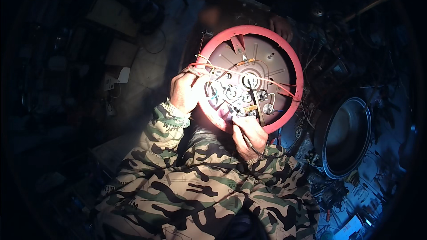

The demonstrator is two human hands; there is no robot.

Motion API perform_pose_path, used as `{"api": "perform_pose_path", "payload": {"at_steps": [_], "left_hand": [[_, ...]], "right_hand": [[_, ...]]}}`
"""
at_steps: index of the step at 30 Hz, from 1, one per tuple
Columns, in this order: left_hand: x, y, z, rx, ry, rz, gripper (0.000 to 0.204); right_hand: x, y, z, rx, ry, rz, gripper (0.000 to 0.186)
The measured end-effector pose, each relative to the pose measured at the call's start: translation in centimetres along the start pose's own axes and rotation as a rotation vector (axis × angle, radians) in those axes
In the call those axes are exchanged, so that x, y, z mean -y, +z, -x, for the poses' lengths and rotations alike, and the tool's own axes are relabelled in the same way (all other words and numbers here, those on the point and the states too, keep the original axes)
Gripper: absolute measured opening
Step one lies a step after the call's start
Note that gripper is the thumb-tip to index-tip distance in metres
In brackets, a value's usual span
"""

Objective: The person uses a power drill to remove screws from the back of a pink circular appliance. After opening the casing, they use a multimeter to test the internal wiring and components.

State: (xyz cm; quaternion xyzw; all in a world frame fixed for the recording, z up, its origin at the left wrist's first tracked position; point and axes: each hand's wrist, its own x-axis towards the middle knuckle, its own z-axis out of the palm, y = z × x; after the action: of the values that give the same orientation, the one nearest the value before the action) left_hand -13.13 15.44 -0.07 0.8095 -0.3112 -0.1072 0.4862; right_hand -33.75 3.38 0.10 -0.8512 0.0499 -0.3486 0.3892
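Note:
In front of me lies a round appliance base with a red rim, its underside facing up. Inside it are a brown metal plate, terminals, small parts and orange-sleeved wires. A long red wire crosses the opening. My left hand is closed at the rim's left side; glare hides what its fingers pinch. My right hand is closed round a thin tool with a black cord, at the near edge of the parts. The tool's tip is hard to make out. A dark flat bar stretches from the centre toward the near rim.
Another person's hand rests by the far right rim. To the right stands a round metal pot, amid tangled wires and dark clutter. A white box lies at the lower right. A white piece and boxes are on the left.

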Motion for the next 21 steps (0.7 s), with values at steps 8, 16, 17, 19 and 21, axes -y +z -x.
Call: {"api": "perform_pose_path", "payload": {"at_steps": [8,16,17,19,21], "left_hand": [[0.41,-0.06,0.19,-0.005,-0.023,-0.007,0.009],[0.72,-0.05,0.21,0.002,-0.014,0.008,0.009],[0.73,-0.04,0.23,0.005,-0.025,0.012,0.009],[0.69,-0.06,0.26,0.01,-0.046,0.019,0.009],[0.7,-0.01,0.23,0.01,-0.048,0.028,0.009]], "right_hand": [[0.36,-0.05,-0.14,0.014,0.083,-0.053,0.029],[0.37,-0.05,-0.17,0.023,0.093,-0.043,0.029],[0.35,-0.06,-0.14,0.024,0.094,-0.046,0.029],[0.32,-0.06,-0.13,0.023,0.096,-0.052,0.029],[0.34,-0.04,-0.18,0.01,0.107,-0.069,0.029]]}}
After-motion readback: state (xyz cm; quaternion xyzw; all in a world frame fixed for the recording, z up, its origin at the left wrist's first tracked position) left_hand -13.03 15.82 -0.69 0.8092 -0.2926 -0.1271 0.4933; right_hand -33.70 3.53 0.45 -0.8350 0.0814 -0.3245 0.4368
